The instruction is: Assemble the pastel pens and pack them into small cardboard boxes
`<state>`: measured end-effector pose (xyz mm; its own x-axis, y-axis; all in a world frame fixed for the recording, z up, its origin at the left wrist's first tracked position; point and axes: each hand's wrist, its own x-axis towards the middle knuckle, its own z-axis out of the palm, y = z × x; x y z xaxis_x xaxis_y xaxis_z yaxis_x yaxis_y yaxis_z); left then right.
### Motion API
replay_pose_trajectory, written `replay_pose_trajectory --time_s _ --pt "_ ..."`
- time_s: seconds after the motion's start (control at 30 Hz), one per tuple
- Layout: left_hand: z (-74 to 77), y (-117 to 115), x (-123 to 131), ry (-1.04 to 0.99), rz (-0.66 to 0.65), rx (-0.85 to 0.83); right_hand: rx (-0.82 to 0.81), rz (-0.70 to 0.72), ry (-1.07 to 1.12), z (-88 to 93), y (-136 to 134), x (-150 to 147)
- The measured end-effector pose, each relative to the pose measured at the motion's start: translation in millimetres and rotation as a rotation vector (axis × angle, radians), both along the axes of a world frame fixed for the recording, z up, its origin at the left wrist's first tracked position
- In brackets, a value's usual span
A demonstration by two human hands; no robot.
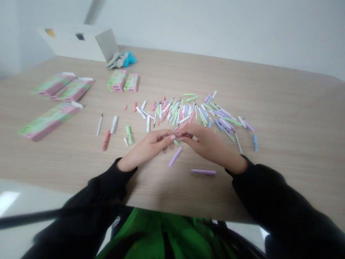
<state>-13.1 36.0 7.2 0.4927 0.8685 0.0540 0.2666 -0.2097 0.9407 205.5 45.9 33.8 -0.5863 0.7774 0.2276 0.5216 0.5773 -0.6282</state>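
My left hand (153, 145) and my right hand (206, 141) meet over the table, thumbs and fingers pinched close together. Whatever lies between their fingertips is mostly hidden and too small to name. A salmon-pink pen part (182, 126) shows just beyond the fingers; I cannot tell if it is held. Below the fingertips lies a slanted purple pen barrel (175, 156). Another purple barrel (203, 172) rests crosswise nearer the table's front edge. Past both hands spreads a heap of white, green, pink, purple and blue pen parts, among them a white stick with a dark tip (155, 117).
Left of my hands lie a green pen part (129, 135), a red one (106, 140) and a white one (114, 124). Pink-green cartons (51, 120) stand farther left and back. A grey-and-blue cloth bundle (121, 60) sits by a white box (78, 43). A blue cap (255, 142) lies right.
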Motion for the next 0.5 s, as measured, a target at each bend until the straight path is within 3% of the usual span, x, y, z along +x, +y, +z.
replay_pose_trajectory --time_s 0.13,0.27,0.5 --pt "0.0 0 -3 -0.048 0.041 -0.05 0.005 0.079 0.033 -0.8 -1 -17" --pt "2.2 2 -12 -0.108 0.145 -0.101 -0.072 -0.04 0.078 -12.4 23 -17" --pt "-1.7 5 -23 -0.069 0.235 -0.09 0.034 -0.064 -0.326 -44.8 54 -11"
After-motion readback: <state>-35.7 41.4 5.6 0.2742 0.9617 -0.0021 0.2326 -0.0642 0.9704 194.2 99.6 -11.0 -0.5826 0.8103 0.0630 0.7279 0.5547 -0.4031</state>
